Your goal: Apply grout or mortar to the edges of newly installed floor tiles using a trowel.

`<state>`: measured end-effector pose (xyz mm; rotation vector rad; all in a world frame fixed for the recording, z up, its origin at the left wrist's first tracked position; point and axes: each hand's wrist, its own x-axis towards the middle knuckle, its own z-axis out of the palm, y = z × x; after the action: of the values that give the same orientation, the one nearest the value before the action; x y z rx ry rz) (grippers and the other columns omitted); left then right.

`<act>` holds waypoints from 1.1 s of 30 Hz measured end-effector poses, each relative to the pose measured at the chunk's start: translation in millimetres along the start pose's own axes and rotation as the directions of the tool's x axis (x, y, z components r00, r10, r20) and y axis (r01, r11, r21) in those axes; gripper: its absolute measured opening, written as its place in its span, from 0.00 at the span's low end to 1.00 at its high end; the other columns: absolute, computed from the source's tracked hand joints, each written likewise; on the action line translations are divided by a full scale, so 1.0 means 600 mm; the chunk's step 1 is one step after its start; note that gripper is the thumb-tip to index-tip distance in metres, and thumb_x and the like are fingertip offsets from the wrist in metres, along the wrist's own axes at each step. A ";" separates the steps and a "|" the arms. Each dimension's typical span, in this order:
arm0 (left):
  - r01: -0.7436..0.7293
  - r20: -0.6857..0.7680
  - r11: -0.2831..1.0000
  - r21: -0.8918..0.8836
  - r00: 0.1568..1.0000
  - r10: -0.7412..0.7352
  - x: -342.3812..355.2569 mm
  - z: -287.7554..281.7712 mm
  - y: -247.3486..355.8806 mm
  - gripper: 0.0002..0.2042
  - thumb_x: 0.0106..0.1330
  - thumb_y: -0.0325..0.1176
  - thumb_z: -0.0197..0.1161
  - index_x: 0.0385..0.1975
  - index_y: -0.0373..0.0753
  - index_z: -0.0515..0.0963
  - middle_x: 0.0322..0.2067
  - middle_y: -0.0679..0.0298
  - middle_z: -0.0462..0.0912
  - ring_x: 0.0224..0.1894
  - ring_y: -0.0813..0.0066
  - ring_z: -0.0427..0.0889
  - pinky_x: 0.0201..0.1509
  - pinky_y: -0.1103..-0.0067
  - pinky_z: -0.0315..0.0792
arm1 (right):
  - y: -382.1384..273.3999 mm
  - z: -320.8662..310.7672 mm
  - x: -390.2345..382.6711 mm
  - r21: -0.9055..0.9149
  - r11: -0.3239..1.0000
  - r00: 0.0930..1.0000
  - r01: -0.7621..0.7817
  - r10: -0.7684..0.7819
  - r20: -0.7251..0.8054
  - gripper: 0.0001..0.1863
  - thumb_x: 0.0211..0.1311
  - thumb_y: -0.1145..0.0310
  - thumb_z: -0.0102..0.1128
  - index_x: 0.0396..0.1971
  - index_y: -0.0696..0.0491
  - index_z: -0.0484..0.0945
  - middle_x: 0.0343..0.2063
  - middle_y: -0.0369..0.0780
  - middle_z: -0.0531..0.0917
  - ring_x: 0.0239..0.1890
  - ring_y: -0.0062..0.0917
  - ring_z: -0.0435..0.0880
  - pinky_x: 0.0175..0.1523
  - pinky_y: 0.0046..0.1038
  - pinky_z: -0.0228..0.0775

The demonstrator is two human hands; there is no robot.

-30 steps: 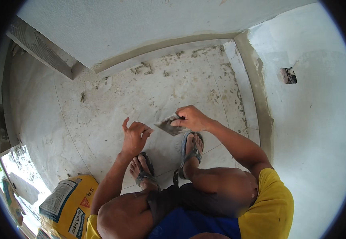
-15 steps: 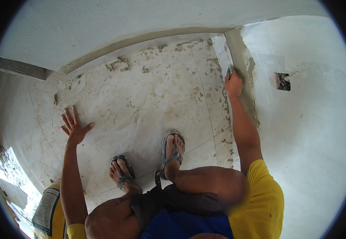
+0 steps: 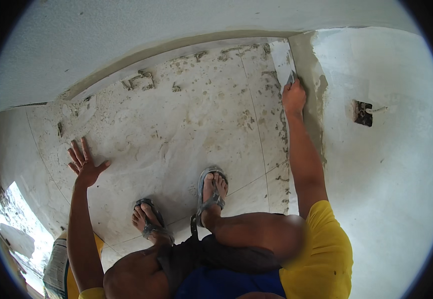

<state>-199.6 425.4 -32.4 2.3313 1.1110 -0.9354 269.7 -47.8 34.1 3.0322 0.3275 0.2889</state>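
My right hand (image 3: pixel 294 99) is closed around what looks like a putty knife (image 3: pixel 291 78), its grey blade pointing toward the far right corner. The blade rests by the joint where the pale baseboard strip (image 3: pixel 280 57) meets the grey band of filler (image 3: pixel 307 74) along the right wall. Most of the handle is hidden in my fist. On the left, my left hand (image 3: pixel 88 172) lies on the tiled floor (image 3: pixel 176 134) with fingers spread, holding nothing.
My sandalled feet (image 3: pixel 211 192) stand on the tiles, which carry scattered crumbs and smears of mortar (image 3: pixel 141 79). An open socket box (image 3: pixel 363 113) with a wire sits in the right wall. A yellow and white sack (image 3: pixel 57 266) stands at lower left.
My right hand has slid a little farther along the right edge toward the far corner, with the putty knife in it. My left hand stays spread on the floor. The view has shifted slightly.
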 end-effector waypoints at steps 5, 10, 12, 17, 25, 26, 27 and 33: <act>0.013 0.026 0.999 0.031 1.000 -0.014 0.001 -0.006 0.004 0.62 0.49 0.61 0.70 0.70 0.59 0.23 0.70 0.58 0.12 0.72 0.51 0.15 0.68 0.42 0.27 | 0.002 0.011 0.018 0.008 1.000 0.996 -0.002 0.003 -0.088 0.13 0.57 0.68 0.56 0.40 0.58 0.74 0.31 0.51 0.82 0.35 0.49 0.83 0.40 0.47 0.76; -0.009 0.004 1.000 0.015 1.000 0.009 0.004 0.005 0.002 0.62 0.49 0.61 0.70 0.71 0.58 0.23 0.70 0.58 0.13 0.72 0.50 0.15 0.68 0.42 0.27 | -0.055 0.027 0.098 -0.040 0.999 1.000 0.001 -0.002 -0.005 0.12 0.57 0.68 0.57 0.39 0.57 0.75 0.32 0.51 0.82 0.35 0.48 0.83 0.41 0.47 0.77; -0.009 -0.002 1.000 0.012 1.000 0.009 0.002 0.004 -0.002 0.62 0.49 0.61 0.70 0.71 0.58 0.24 0.70 0.58 0.13 0.72 0.50 0.15 0.67 0.41 0.27 | -0.059 0.028 0.093 -0.068 0.997 0.998 0.029 -0.025 0.053 0.11 0.57 0.68 0.57 0.38 0.57 0.75 0.32 0.51 0.82 0.35 0.47 0.83 0.41 0.46 0.77; -0.009 -0.006 1.000 0.028 1.000 0.009 -0.001 0.004 0.001 0.62 0.49 0.61 0.71 0.71 0.58 0.24 0.71 0.58 0.13 0.72 0.49 0.15 0.67 0.41 0.27 | -0.033 0.007 0.008 0.021 0.993 0.993 0.112 -0.111 -0.038 0.10 0.59 0.68 0.56 0.37 0.57 0.75 0.32 0.50 0.81 0.33 0.47 0.83 0.38 0.46 0.76; -0.027 -0.030 1.000 0.016 0.999 0.027 0.003 0.010 -0.004 0.61 0.51 0.59 0.70 0.70 0.60 0.23 0.70 0.59 0.12 0.72 0.49 0.16 0.67 0.40 0.29 | -0.006 0.006 0.019 0.042 0.999 0.991 0.030 -0.025 -0.132 0.12 0.58 0.69 0.57 0.39 0.59 0.74 0.31 0.50 0.80 0.35 0.47 0.82 0.39 0.46 0.75; -0.021 -0.027 1.000 0.020 0.999 0.022 0.003 0.010 -0.003 0.61 0.51 0.59 0.70 0.70 0.60 0.23 0.70 0.59 0.12 0.72 0.49 0.16 0.67 0.40 0.29 | -0.006 0.008 0.021 0.039 0.999 0.990 0.026 -0.020 -0.143 0.12 0.58 0.68 0.57 0.39 0.59 0.74 0.31 0.51 0.81 0.35 0.47 0.82 0.40 0.46 0.75; -0.019 -0.028 1.000 0.019 0.999 0.020 0.002 0.010 -0.004 0.61 0.51 0.59 0.70 0.70 0.60 0.23 0.70 0.59 0.12 0.72 0.49 0.16 0.67 0.40 0.29 | -0.008 0.009 0.024 0.041 0.999 0.989 0.028 -0.021 -0.143 0.12 0.58 0.68 0.57 0.39 0.59 0.74 0.31 0.51 0.81 0.35 0.47 0.82 0.40 0.46 0.75; -0.033 -0.049 0.999 0.015 0.998 0.034 0.001 0.010 -0.007 0.61 0.50 0.59 0.71 0.70 0.60 0.23 0.70 0.59 0.13 0.72 0.49 0.16 0.67 0.40 0.29 | -0.036 0.014 0.059 0.055 0.998 0.986 0.007 0.002 -0.165 0.12 0.58 0.69 0.56 0.39 0.60 0.74 0.31 0.52 0.81 0.34 0.48 0.82 0.39 0.45 0.75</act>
<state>-204.7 424.9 -37.3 2.3885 1.0842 -0.8813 301.0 -19.5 30.2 3.0682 0.3557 0.5421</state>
